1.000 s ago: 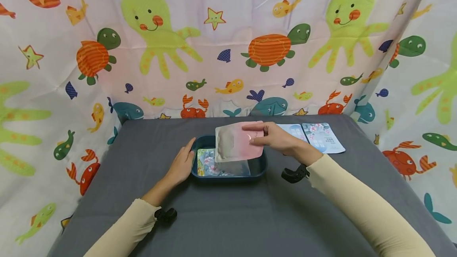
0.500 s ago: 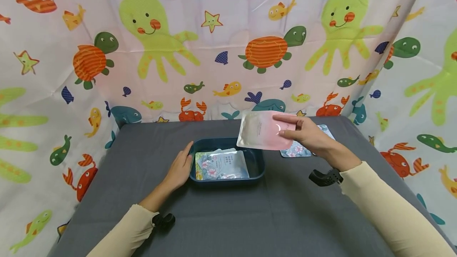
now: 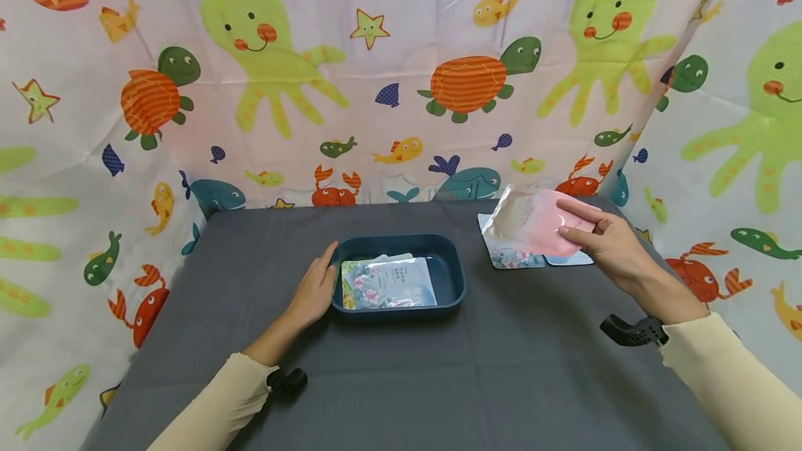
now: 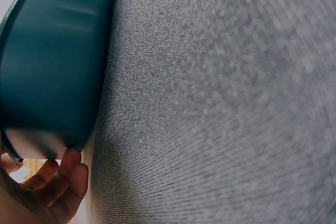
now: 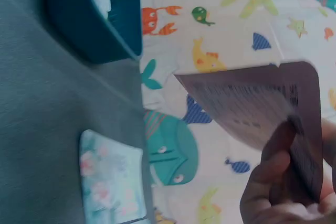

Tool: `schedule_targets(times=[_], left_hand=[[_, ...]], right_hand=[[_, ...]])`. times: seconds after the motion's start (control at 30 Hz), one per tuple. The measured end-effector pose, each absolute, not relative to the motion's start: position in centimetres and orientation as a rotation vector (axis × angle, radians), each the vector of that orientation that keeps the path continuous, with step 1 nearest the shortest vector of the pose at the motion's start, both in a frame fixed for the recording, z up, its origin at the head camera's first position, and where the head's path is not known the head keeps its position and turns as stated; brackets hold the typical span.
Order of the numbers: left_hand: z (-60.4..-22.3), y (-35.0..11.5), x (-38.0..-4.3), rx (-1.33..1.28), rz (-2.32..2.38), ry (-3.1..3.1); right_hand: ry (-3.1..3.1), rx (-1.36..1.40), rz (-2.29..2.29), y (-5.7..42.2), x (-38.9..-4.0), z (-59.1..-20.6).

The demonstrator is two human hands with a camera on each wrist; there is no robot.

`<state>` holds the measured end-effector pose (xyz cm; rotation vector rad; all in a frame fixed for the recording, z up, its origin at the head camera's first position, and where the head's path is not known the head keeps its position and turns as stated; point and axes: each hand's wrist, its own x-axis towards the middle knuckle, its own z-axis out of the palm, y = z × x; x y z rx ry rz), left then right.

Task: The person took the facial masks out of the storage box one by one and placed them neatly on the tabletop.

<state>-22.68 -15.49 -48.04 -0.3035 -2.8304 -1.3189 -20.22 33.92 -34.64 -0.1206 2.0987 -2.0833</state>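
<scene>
In the head view my right hand (image 3: 617,249) pinches a pink and silver sheet mask packet (image 3: 532,221) at its right end, thumb on the near face. The packet is held raised and overlaps two flat blue flowered packets (image 3: 516,256) lying at the back right of the table. The right wrist view shows the printed back of the held packet (image 5: 252,103), bent along its length. My left hand (image 3: 313,291) holds the left end of a dark blue plastic box (image 3: 447,277); its fingertips press the outer wall (image 4: 50,77).
Inside the box lie several packets (image 3: 395,284), a pale blue flowered one on top and a yellow-green edge at the left. A grey cloth (image 3: 401,381) covers the table. Behind hangs a curtain (image 3: 376,124) printed with sea animals.
My right hand has carried the pink packet from over the box rightward, over the flowered packets. The packets in the box now show fully. My left hand keeps its place on the box.
</scene>
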Motion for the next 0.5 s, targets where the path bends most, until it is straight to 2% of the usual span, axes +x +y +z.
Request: schedule_targets(times=[0.5], left_hand=[[-47.8, -15.2, -23.0, -0.268, -1.318, -2.840]], right_hand=[[1.912, 0.160, -2.327, 40.6, -17.7, -37.2]])
